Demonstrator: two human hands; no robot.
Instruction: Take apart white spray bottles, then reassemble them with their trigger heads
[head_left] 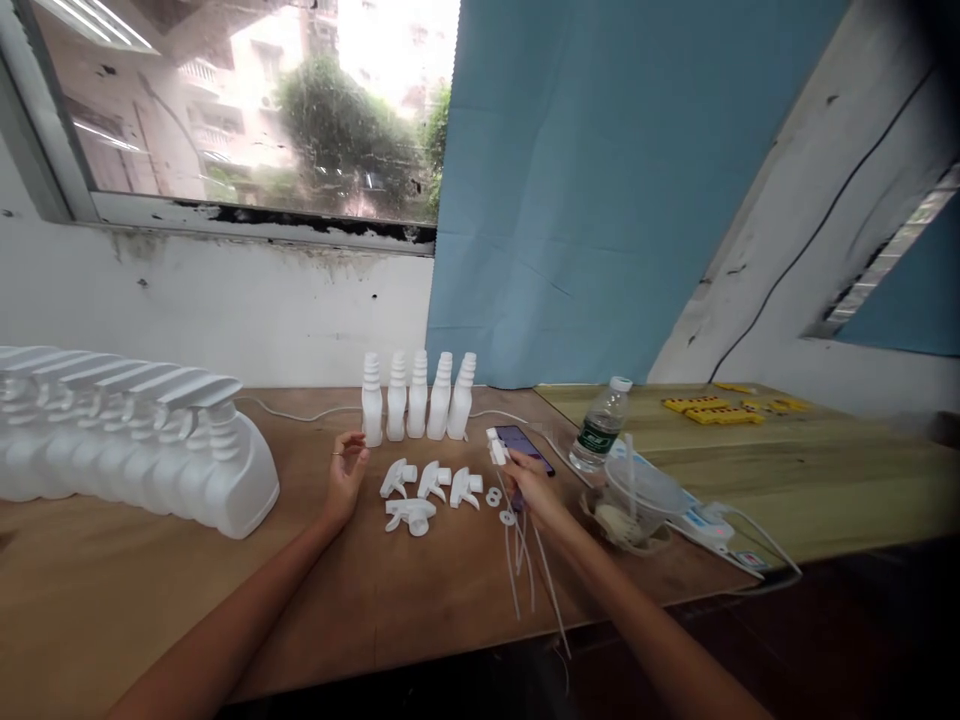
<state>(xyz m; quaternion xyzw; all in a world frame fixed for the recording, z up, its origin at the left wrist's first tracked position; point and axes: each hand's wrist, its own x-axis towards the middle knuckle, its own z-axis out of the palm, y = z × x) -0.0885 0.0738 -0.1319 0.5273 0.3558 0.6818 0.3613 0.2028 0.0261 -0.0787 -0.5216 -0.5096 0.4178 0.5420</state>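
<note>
Brown table (450, 600) fills the near side, w/ a long packed row of white btls (202, 470) on the L. Five white btls (418, 400) stand upright on the far side; clear water btl (598, 430) to their R. My L hand (347, 475) is loosely curled by the leftmost of the five, nothing in it that I can see; can't tell if it touches. Best to have it low & relaxed so that btl doesn't tip. My R hand (529, 480) pinches a white sprayer head (496, 446), a phone (525, 445) partly behind it. Four trigger heads (433, 478) lie betw. my hands. I'd grip the held one lightly by its body, trigger free. Thin white tubes (553, 590) trail near-side under my R hand (can't tell if it holds any too), so lift straight, no snagging, & don't sweep the small white rings (493, 496) just L of it
</note>
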